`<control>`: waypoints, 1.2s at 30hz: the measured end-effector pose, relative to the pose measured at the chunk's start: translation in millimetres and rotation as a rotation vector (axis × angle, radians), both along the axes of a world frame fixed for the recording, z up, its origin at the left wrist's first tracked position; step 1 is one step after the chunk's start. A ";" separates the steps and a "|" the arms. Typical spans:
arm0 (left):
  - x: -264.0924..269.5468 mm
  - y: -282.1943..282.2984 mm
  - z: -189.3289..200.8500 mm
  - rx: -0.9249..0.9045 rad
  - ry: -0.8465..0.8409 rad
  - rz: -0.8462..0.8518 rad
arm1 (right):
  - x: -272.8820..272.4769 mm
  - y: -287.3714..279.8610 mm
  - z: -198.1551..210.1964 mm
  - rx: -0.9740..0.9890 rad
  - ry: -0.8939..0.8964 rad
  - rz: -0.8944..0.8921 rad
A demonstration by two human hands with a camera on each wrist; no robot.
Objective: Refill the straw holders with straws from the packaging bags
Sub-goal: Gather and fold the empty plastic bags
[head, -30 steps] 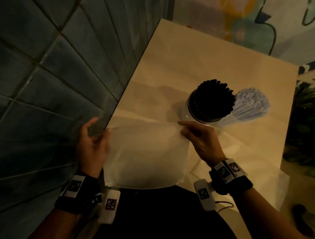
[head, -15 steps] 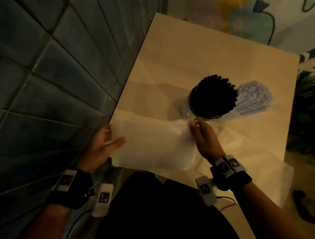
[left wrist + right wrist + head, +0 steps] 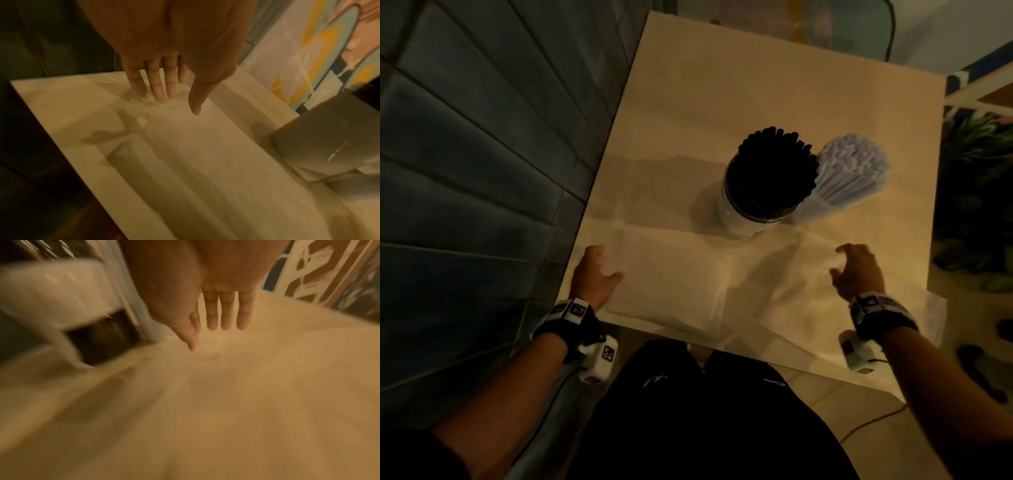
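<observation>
Translucent plastic is the material under both hands: a flat, empty-looking clear packaging bag [image 3: 671, 274] lies along the near edge of the pale square table [image 3: 756, 102], and a second clear plastic bag [image 3: 808, 308] lies crumpled to its right, overlapping it. The left hand [image 3: 594, 274] rests at the first bag's left end with straight, spread fingers [image 3: 158, 87] laid on the film, gripping nothing. The right hand [image 3: 858, 270] is above the second bag with fingers extended and relaxed; the wrist view is blurred, so contact with the film cannot be confirmed, though nothing is held.

Just beyond the bags stands a clear cylindrical straw holder [image 3: 743, 212] packed with upright black straws [image 3: 774, 171]. Touching it on the right is a leaning bundle of pale blue-white straws [image 3: 852, 174]; its container is hard to make out.

The table's left edge runs along a dark blue tiled wall [image 3: 482, 154]. A painted mural wall [image 3: 308, 56] stands beyond the far edge, and green plants [image 3: 976, 192] sit to the right. The far half of the tabletop is bare; the second bag overhangs the near right edge.
</observation>
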State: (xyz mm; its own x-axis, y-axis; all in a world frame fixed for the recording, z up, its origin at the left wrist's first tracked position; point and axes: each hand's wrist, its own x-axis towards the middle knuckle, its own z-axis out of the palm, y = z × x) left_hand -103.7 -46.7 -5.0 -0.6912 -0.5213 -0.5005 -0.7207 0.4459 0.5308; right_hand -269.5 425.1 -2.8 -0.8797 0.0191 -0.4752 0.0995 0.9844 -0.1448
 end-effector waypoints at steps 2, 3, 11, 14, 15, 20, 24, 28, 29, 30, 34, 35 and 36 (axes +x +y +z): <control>6.5 0.2 3.5 -0.051 0.072 0.025 | -6.5 20.3 -6.7 0.050 -0.073 0.024; 11.7 1.5 5.8 -0.079 0.091 0.017 | -9.5 26.0 -8.2 0.051 -0.086 0.030; 45.2 59.2 34.2 -0.098 0.245 -0.077 | -14.1 19.0 2.8 0.066 -0.406 0.137; 48.5 90.8 45.7 0.096 0.255 -0.104 | -1.1 5.1 27.1 -0.138 -0.452 0.210; 48.3 101.1 50.0 0.197 0.241 -0.097 | 3.8 -0.5 43.2 -0.238 -0.449 0.215; 45.3 136.8 64.8 0.629 0.215 -0.026 | 24.6 -37.8 137.4 -0.852 -0.477 0.363; 41.1 141.3 75.2 0.725 0.336 0.147 | 21.3 -62.5 182.9 -1.092 -0.420 0.352; 34.9 139.3 94.9 0.761 0.405 0.218 | 14.6 -72.1 209.3 -1.242 -0.298 0.295; 33.0 142.1 102.8 0.808 0.445 0.262 | 15.1 -74.8 211.6 -1.291 -0.294 0.249; 30.7 145.5 112.3 0.858 0.488 0.331 | 17.2 -77.9 212.1 -1.315 -0.299 0.220; 22.4 147.6 152.2 0.788 0.612 0.505 | 27.9 -85.9 194.2 -1.098 -0.284 0.270; 20.6 144.7 163.6 0.731 0.626 0.484 | 29.0 -86.1 190.9 -1.046 -0.217 0.236; 20.5 141.4 174.6 0.665 0.641 0.429 | 29.2 -86.7 190.4 -1.019 -0.096 0.189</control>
State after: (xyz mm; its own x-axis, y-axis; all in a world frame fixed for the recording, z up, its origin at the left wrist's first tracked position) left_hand -83.2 94.6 169.6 -0.7511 -0.5396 -0.3804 -0.2434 -0.3092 0.9193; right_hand -240.2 338.4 187.6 -0.7839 -0.5651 -0.2572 0.0114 0.4010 -0.9160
